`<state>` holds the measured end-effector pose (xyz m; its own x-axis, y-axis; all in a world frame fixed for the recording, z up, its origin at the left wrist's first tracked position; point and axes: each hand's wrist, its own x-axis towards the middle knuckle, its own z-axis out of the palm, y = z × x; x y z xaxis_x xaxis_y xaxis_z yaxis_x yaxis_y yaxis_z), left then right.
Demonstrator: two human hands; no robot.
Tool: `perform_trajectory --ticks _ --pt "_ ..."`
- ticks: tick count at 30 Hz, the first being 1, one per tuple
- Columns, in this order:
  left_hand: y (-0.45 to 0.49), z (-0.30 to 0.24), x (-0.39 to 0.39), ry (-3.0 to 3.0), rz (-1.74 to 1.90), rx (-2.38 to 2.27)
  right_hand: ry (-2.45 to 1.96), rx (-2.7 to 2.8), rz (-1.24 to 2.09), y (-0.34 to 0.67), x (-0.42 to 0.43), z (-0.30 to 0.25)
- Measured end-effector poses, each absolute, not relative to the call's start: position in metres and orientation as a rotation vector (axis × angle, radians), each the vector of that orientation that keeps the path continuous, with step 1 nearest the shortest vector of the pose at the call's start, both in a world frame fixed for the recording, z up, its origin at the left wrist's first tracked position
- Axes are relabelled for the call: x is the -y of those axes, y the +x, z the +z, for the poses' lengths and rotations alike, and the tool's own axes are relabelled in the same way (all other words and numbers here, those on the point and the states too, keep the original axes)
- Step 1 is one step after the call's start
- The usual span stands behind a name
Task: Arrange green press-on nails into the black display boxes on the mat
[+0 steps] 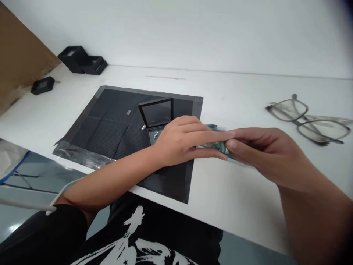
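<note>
Head view, the only one we have: both hands meet just right of the black mat, low over the white table. The left hand comes in across the mat's right edge, fingers stretched flat and pinched on a small clear packet with green contents. The right hand closes on the same packet from the right, thumb on top, fingers curled under. So both hands are narrow and both hold the packet, which sits between them just off the mat. We can't tell if it touches the table. Fingers cover most of the contents, so we can't identify them. On the mat, just behind the left hand, a small black hinged frame stands open, with something greenish at its base. A small metal bit lies further left. Eyeglasses lie well to the right, and black trays sit far left by the cardboard. Our read on handling: the film looks thin and slippery, so grip it by the edges, keep the pinch light, stay low over the table, and keep the left wrist clear of the open frame.
</note>
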<state>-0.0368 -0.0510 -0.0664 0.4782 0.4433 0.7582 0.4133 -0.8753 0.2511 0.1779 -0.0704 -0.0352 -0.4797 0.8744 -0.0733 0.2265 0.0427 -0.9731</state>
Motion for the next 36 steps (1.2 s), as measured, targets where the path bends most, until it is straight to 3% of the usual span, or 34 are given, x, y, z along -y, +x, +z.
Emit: perform_trajectory --ticks 4,8,12,15,23,30,36 --pt "-0.041 -0.055 0.053 2.861 1.445 -0.81 -1.048 1.757 1.562 0.177 0.073 -0.031" --pt "-0.052 -0.035 0.078 3.027 1.634 -0.494 -0.895 1.739 1.844 0.172 0.081 -0.026" --pt "-0.076 -0.022 0.111 3.144 1.48 -0.471 -0.746 1.706 2.139 0.154 0.092 -0.023" --pt "-0.103 -0.026 0.124 3.146 1.482 -0.53 -0.773 1.83 2.141 0.134 0.098 -0.023" --pt "-0.178 -0.066 0.11 2.891 0.684 -1.33 -1.197 2.229 1.527 0.085 0.078 -0.019" --pt "-0.179 -0.084 0.109 2.925 0.546 -1.291 -1.808 2.583 0.369 0.039 0.06 -0.036" --pt "-0.176 -0.09 0.114 2.914 0.415 -1.233 -1.836 2.562 0.39 0.033 0.056 -0.048"
